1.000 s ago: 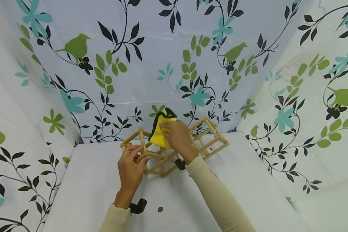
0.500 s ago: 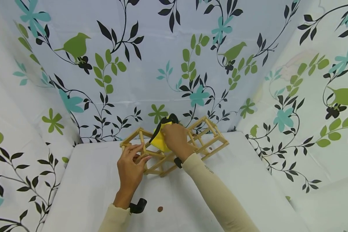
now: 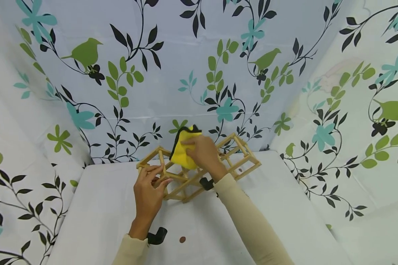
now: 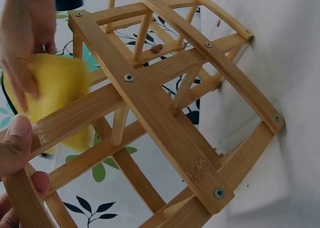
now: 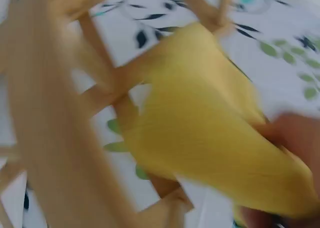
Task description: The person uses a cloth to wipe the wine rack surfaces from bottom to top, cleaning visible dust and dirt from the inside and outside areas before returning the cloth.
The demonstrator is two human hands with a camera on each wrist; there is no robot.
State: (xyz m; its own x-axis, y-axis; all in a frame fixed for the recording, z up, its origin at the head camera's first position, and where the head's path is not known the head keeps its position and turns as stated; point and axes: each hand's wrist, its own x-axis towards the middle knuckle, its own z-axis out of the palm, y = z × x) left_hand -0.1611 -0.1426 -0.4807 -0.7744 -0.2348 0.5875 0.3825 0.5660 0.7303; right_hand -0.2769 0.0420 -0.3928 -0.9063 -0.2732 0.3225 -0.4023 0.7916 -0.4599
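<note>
Fuzzy yellow, black-edged cloth (image 3: 180,154) at a pale wooden lattice rack (image 4: 150,108)
Left hand (image 3: 149,193) pinches the rack's left end, probably to steady it; right hand (image 3: 204,152) pinches the cloth by the rack's middle, likely leaving slack to reach into it.

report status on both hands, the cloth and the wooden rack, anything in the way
Left hand gripping wooden rack, left end. Right hand holding yellow cloth near rack's middle, contact unclear. Nothing seen blocking either hand.
</note>
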